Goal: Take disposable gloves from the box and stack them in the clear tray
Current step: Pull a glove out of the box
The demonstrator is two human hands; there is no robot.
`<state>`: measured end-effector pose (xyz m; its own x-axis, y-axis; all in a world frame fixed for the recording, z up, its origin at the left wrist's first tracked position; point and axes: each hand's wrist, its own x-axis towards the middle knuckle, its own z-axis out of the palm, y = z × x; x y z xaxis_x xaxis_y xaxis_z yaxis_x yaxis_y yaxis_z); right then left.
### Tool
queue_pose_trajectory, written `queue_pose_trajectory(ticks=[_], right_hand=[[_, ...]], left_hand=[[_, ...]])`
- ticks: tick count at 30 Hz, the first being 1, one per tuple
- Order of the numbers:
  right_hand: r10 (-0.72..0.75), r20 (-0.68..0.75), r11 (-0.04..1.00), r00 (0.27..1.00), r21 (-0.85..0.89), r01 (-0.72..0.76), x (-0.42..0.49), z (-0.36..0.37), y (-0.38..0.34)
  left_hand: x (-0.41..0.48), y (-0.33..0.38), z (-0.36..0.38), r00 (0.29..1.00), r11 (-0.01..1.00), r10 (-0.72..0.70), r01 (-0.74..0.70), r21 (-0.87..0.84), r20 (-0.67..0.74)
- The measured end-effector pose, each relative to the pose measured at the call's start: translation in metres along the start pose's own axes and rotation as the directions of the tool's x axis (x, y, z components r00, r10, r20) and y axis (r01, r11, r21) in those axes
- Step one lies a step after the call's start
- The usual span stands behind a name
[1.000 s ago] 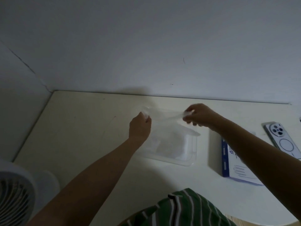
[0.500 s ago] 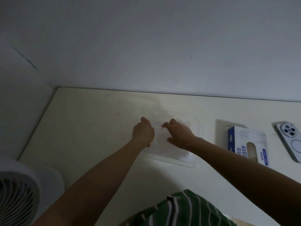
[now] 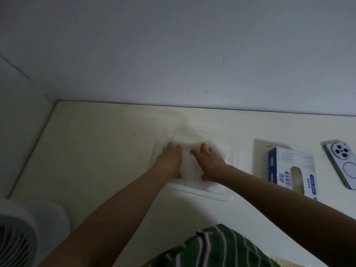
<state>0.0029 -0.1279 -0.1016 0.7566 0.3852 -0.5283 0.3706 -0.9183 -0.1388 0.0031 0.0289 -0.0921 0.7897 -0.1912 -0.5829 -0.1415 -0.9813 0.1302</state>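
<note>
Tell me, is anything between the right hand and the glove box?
Nothing visible. The right hand presses the gloves in the clear tray; the glove box lies to its right, with only table surface between them.

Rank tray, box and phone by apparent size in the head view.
Largest to smallest:
1. tray
2. box
3. phone
The arm hides part of the box and the frame cuts the phone, so those two are unsure.

Home desk (image 3: 86, 160) with fan (image 3: 15, 239), phone (image 3: 344, 166)
</note>
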Motion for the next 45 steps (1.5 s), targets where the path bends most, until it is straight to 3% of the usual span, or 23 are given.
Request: queue_pose_trajectory(ticks=[5,12,20,22,24,27,30,32,34,38,42,45], right_hand=[[0.025,0.018,0.998,1.000,0.052,-0.026,-0.001,0.007,-0.002],[0.054,0.031,0.998,0.998,0.039,-0.055,0.007,0.011,-0.005],[0.021,0.104,0.999,0.994,0.045,-0.025,0.000,-0.014,-0.005],[-0.041,0.027,0.993,0.999,0.111,0.037,-0.011,-0.029,-0.003],[-0.095,-0.155,0.970,0.983,0.209,0.127,-0.027,-0.047,0.004],[-0.111,-0.409,0.916,0.906,0.311,0.253,-0.056,-0.068,0.027],[0.032,-0.527,0.909,0.849,0.369,0.195,-0.082,-0.069,0.069],[0.159,-0.512,0.903,0.844,0.422,0.086,-0.096,-0.060,0.100],[0.286,-0.461,0.886,0.840,0.461,-0.048,-0.116,-0.041,0.136],[0.478,-0.321,0.828,0.818,0.475,-0.298,-0.151,0.006,0.188],[0.449,-0.167,0.864,0.878,0.330,-0.380,-0.162,0.040,0.202],[0.450,-0.150,0.884,0.880,0.215,-0.415,-0.156,0.053,0.199]], left_hand=[[0.005,-0.004,0.009,0.999,0.995,-0.002,-0.001,0.100,0.032],[0.010,0.006,0.004,0.994,0.989,-0.104,0.099,0.114,0.037],[-0.001,0.014,-0.003,0.991,0.985,-0.123,0.128,0.120,-0.046],[-0.003,0.021,-0.013,0.985,0.983,-0.146,0.155,0.098,-0.092],[-0.004,0.030,-0.026,0.966,0.988,-0.148,0.154,0.008,-0.210],[-0.004,0.054,-0.044,0.888,0.989,-0.121,0.069,-0.131,-0.444],[-0.003,0.096,-0.057,0.828,0.975,-0.051,-0.080,-0.207,-0.558],[-0.001,0.125,-0.059,0.819,0.952,0.008,-0.183,-0.247,-0.574],[0.000,0.159,-0.056,0.830,0.918,0.110,-0.296,-0.265,-0.547],[0.008,0.210,-0.038,0.880,0.854,0.306,-0.422,-0.303,-0.365],[0.019,0.239,-0.015,0.891,0.843,0.416,-0.453,-0.290,-0.183],[0.026,0.256,0.001,0.879,0.843,0.469,-0.474,-0.255,-0.084]])
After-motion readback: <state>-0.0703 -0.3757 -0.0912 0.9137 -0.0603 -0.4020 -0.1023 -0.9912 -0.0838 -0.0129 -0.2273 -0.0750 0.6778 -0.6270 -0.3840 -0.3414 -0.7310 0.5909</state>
